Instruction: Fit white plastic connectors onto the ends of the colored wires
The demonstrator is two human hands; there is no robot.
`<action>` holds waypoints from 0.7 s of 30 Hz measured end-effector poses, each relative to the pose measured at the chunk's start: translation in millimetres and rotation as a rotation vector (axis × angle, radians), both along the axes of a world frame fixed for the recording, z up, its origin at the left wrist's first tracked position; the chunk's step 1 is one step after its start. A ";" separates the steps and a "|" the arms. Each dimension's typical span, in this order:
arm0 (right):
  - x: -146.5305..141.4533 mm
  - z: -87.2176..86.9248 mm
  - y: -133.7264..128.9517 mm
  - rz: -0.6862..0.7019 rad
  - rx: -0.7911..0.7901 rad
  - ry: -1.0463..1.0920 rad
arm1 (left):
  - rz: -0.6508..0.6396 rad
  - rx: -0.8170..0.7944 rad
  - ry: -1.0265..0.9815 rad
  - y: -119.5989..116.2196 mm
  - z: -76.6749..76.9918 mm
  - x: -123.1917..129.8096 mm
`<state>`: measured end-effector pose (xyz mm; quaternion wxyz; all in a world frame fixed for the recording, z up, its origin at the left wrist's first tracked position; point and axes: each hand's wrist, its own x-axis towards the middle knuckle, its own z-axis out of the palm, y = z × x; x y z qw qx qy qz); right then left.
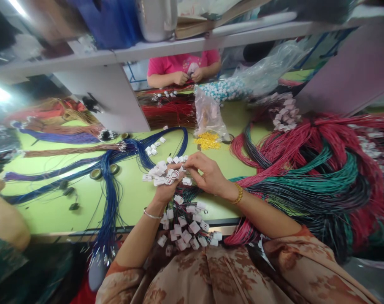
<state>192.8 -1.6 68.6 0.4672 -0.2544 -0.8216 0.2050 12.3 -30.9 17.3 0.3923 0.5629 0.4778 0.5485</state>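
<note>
At the green desk (84, 202) the person's left hand (166, 190) is clenched around a bunch of small white plastic connectors (162, 173) on thin dark wires, held up just above the desk edge, while the right hand (207, 175) reaches in from the other side, its fingers (188, 162) pinched on one connector at the top of that bunch. More of the same white connectors hang in a loose cluster (188, 230) below the hands, spilling over the desk edge toward the lap, so a good many already sit on their wires; how many in the held bunch are finished I cannot tell. Much looks left: a great heap of red, teal and black wires (321, 169) lies to the right, and a long bundle of blue wires (116, 160) trails across the desk to the left with a few loose white connectors (152, 148) beside it. A small pile of yellow plastic pieces (207, 140) sits in front of a clear plastic bag (207, 112) beyond the hands. Across the desk another person in a pink shirt (182, 61) works with both hands close together, and an arm of a third person (4, 215) shows at the left edge
</note>
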 end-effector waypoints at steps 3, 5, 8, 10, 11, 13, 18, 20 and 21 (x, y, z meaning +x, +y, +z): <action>0.0 1.2 -0.4 0.006 -0.023 -0.009 | 0.007 0.007 0.000 -1.0 2.5 0.6; -0.2 1.6 -0.9 0.009 -0.048 -0.011 | 0.013 0.005 0.002 -1.2 3.6 1.0; -0.7 1.4 -1.7 -0.013 -0.075 -0.012 | 0.021 -0.003 0.007 -0.8 4.1 1.3; -0.7 1.4 -1.8 -0.030 -0.081 -0.013 | 0.017 0.007 0.017 -0.3 4.3 1.5; -0.5 1.6 -1.7 -0.035 -0.083 -0.012 | 0.010 0.017 0.030 -0.1 4.7 1.6; 0.3 2.3 -1.2 -0.040 -0.085 -0.025 | 0.000 0.040 0.058 0.4 5.4 2.0; -0.6 -0.9 -4.3 -0.042 -0.047 -0.124 | 0.049 0.078 0.080 1.0 3.2 2.6; -4.5 -6.9 -9.4 -0.060 -0.027 -0.114 | 0.097 0.078 0.082 0.6 0.7 3.2; -7.2 -10.7 -12.7 -0.070 -0.020 -0.103 | 0.123 0.069 0.080 0.3 -0.4 3.6</action>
